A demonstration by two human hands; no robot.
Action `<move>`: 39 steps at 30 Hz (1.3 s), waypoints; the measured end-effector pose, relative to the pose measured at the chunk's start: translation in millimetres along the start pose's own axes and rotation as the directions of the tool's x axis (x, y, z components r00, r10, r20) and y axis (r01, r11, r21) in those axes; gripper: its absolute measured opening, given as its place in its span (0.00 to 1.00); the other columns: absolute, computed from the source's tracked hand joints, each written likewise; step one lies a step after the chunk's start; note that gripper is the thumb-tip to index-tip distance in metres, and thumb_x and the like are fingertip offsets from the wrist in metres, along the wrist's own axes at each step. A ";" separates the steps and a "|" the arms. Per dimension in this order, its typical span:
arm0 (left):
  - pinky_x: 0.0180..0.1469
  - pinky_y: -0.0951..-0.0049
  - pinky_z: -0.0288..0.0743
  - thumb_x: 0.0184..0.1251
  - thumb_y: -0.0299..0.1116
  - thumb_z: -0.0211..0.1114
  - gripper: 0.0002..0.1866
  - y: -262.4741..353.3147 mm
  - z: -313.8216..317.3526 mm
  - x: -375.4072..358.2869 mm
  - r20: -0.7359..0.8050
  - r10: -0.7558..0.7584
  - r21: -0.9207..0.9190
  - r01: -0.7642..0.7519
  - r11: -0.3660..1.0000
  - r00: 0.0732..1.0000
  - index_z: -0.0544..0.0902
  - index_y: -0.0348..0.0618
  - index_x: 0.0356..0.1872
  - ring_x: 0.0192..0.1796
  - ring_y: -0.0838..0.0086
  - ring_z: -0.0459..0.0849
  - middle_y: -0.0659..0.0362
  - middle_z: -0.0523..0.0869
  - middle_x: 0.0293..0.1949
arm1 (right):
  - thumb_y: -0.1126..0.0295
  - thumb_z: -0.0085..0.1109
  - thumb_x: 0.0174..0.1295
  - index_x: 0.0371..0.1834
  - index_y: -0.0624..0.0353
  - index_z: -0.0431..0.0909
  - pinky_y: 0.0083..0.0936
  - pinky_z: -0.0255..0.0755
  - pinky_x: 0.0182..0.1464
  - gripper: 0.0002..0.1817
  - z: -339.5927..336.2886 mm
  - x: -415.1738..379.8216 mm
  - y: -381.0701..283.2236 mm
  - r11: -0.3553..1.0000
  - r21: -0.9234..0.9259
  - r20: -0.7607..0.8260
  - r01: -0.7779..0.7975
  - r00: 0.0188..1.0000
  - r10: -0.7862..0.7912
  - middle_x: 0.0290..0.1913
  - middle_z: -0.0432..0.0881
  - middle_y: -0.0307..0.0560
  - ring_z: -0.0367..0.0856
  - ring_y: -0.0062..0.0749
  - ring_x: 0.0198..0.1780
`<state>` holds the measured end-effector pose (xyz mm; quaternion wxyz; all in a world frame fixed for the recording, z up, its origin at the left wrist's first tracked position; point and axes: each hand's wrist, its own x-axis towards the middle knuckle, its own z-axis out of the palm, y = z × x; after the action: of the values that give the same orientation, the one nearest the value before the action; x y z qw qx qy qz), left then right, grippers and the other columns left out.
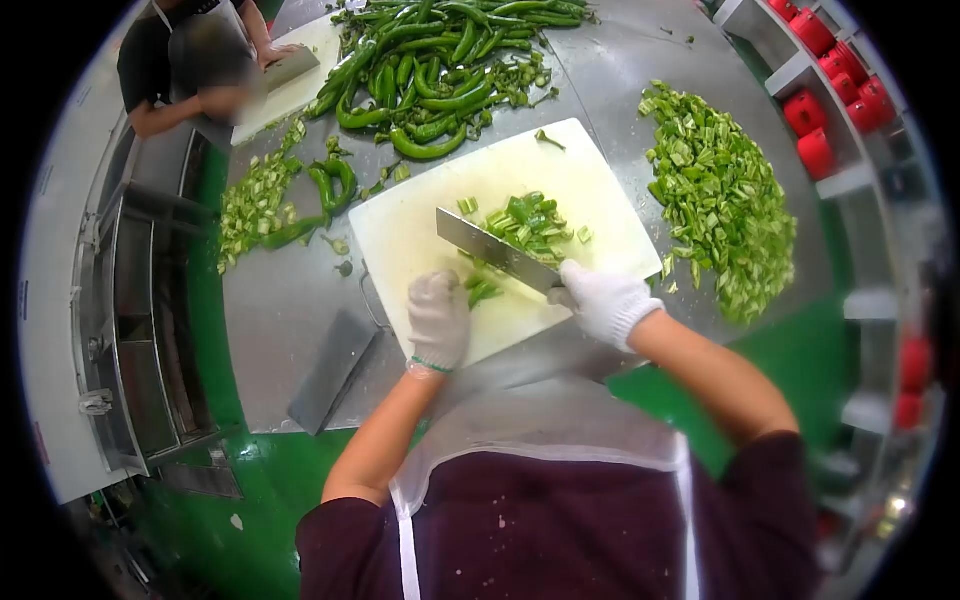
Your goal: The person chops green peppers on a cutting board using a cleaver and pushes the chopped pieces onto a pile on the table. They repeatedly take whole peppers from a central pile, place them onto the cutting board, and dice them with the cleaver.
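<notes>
In the head view my right hand (605, 300), in a white glove, is wrapped round the handle of a cleaver (490, 247). The wide blade points up and left over the white cutting board (400, 230). Just left of the blade is my gloved left hand (438, 315), its fingers curled against strips of green pepper (483, 287) on the board. Beyond the blade lies a small heap of chopped green pepper (535, 222). A cut-off stem (549, 139) rests near the board's far edge.
Whole green peppers (430, 70) are piled at the back of the steel table (270, 330). A large mound of chopped pepper (720, 200) lies right, a smaller one (250, 205) left. A grey block (332, 370) sits at the front left. A co-worker (195, 65) holds another cleaver (291, 68).
</notes>
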<state>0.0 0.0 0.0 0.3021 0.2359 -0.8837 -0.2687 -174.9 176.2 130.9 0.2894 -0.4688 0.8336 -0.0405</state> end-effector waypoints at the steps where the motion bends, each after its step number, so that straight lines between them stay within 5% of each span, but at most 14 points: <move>1: 0.53 0.49 0.73 0.63 0.23 0.63 0.07 1.6 -3.0 -2.3 -0.069 0.014 -0.040 -0.017 0.999 0.997 0.82 0.39 0.42 0.49 0.47 0.81 0.43 0.84 0.45 | 0.67 0.54 0.69 0.50 0.58 0.74 0.53 0.78 0.46 0.11 -11.4 -9.1 -4.4 1.000 -0.005 0.038 0.001 0.999 -0.001 0.39 0.87 0.60 0.87 0.62 0.43; 2: 0.52 0.48 0.73 0.62 0.23 0.64 0.07 2.9 -5.5 -2.8 -0.144 0.028 -0.079 -0.039 0.996 0.989 0.82 0.39 0.40 0.48 0.46 0.81 0.43 0.83 0.43 | 0.71 0.53 0.67 0.51 0.58 0.74 0.53 0.78 0.47 0.11 -18.8 -14.1 -8.5 1.000 -0.013 0.070 0.004 0.998 -0.003 0.41 0.88 0.60 0.87 0.64 0.44; 5: 0.48 0.49 0.74 0.62 0.22 0.62 0.05 -1.9 -15.0 -14.8 0.102 -0.070 0.056 0.065 0.996 0.992 0.82 0.38 0.39 0.47 0.45 0.80 0.43 0.83 0.40 | 0.72 0.51 0.67 0.50 0.58 0.74 0.54 0.79 0.44 0.10 -6.6 -10.5 -22.2 0.985 -0.161 0.177 0.059 0.984 -0.030 0.39 0.88 0.62 0.87 0.65 0.41; 8: 0.46 0.50 0.73 0.62 0.21 0.61 0.05 21.4 -13.8 -14.5 0.216 0.048 0.232 -0.099 0.968 0.975 0.81 0.37 0.38 0.45 0.45 0.80 0.44 0.82 0.38 | 0.73 0.50 0.67 0.50 0.59 0.74 0.54 0.79 0.43 0.10 25.1 5.9 -19.4 0.991 -0.123 0.126 0.055 0.991 -0.040 0.37 0.87 0.64 0.87 0.64 0.40; 11: 0.46 0.46 0.73 0.62 0.25 0.65 0.05 13.6 -8.9 -18.2 0.179 0.052 0.171 -0.083 0.982 0.983 0.81 0.39 0.38 0.45 0.46 0.80 0.45 0.82 0.40 | 0.71 0.51 0.68 0.48 0.58 0.72 0.54 0.78 0.42 0.08 27.5 3.1 -13.9 0.990 -0.116 0.059 0.075 0.996 -0.069 0.34 0.85 0.60 0.86 0.64 0.39; 14: 0.46 0.46 0.73 0.62 0.28 0.65 0.06 0.3 -14.6 -23.5 -0.062 0.000 -0.017 -0.001 1.000 0.998 0.81 0.38 0.38 0.45 0.45 0.80 0.45 0.81 0.38 | 0.72 0.51 0.68 0.48 0.58 0.72 0.54 0.78 0.41 0.08 31.7 -6.4 -0.9 0.988 0.024 -0.082 0.151 0.985 -0.149 0.34 0.86 0.60 0.85 0.65 0.39; 17: 0.45 0.46 0.73 0.62 0.27 0.66 0.06 -2.0 -20.8 -32.8 -0.048 0.083 0.015 -0.082 0.996 0.995 0.80 0.37 0.37 0.43 0.46 0.80 0.45 0.82 0.38 | 0.71 0.50 0.68 0.47 0.60 0.74 0.54 0.79 0.41 0.08 4.6 -23.0 -21.8 0.996 -0.079 0.087 0.052 0.995 -0.045 0.35 0.86 0.64 0.87 0.64 0.40; 20: 0.45 0.46 0.73 0.60 0.25 0.66 0.06 13.7 -22.3 -30.3 0.098 0.121 0.157 -0.135 0.978 0.988 0.80 0.37 0.36 0.41 0.46 0.80 0.46 0.82 0.37 | 0.71 0.51 0.67 0.46 0.60 0.74 0.54 0.79 0.41 0.08 31.9 -10.0 -26.1 0.983 -0.147 0.094 0.108 0.991 -0.095 0.34 0.86 0.65 0.87 0.65 0.39; 23: 0.46 0.47 0.74 0.59 0.24 0.67 0.05 12.9 -24.1 -30.6 0.186 0.060 0.189 -0.096 0.977 0.981 0.80 0.38 0.34 0.42 0.46 0.81 0.45 0.83 0.38 | 0.70 0.52 0.67 0.46 0.61 0.74 0.54 0.79 0.40 0.09 38.8 3.1 -35.3 0.987 -0.093 0.054 0.133 0.990 -0.129 0.34 0.86 0.65 0.87 0.65 0.38; 26: 0.52 0.49 0.75 0.63 0.27 0.66 0.07 1.3 -28.6 -33.3 0.002 -0.022 -0.015 0.022 1.000 1.000 0.80 0.37 0.39 0.48 0.46 0.81 0.43 0.83 0.44 | 0.66 0.53 0.69 0.49 0.62 0.73 0.54 0.78 0.47 0.12 44.5 1.1 -48.8 0.989 0.117 0.099 0.085 0.990 -0.097 0.38 0.86 0.68 0.86 0.67 0.43; 31: 0.65 0.49 0.69 0.71 0.33 0.66 0.20 -11.2 -40.7 -30.3 -0.162 0.135 -0.007 -0.138 0.990 0.977 0.76 0.34 0.58 0.61 0.47 0.76 0.44 0.79 0.55 | 0.60 0.53 0.72 0.54 0.62 0.70 0.51 0.75 0.52 0.17 51.7 25.6 -83.4 0.942 0.335 0.211 0.020 0.973 -0.096 0.45 0.84 0.70 0.84 0.66 0.47; 34: 0.67 0.47 0.68 0.69 0.36 0.67 0.25 -17.9 -30.4 -19.4 -0.128 0.179 0.072 -0.171 0.983 0.975 0.74 0.34 0.63 0.63 0.45 0.74 0.42 0.77 0.58 | 0.59 0.54 0.71 0.57 0.64 0.69 0.48 0.75 0.54 0.21 35.9 36.8 -90.9 0.813 0.538 0.261 -0.224 0.961 0.093 0.47 0.84 0.68 0.85 0.62 0.49; 39: 0.68 0.46 0.66 0.63 0.32 0.70 0.30 -34.0 -15.1 -26.0 -0.030 0.093 0.061 -0.091 0.994 0.995 0.72 0.35 0.65 0.65 0.43 0.72 0.40 0.75 0.62 | 0.58 0.58 0.69 0.61 0.66 0.70 0.41 0.74 0.57 0.25 43.2 55.0 -20.6 0.690 0.643 0.082 -0.333 0.925 0.371 0.53 0.83 0.65 0.83 0.48 0.52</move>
<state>36.9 -15.3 -21.4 0.3214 0.2084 -0.8962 -0.2240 -158.4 129.3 77.6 0.4123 -0.1703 0.8496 -0.2813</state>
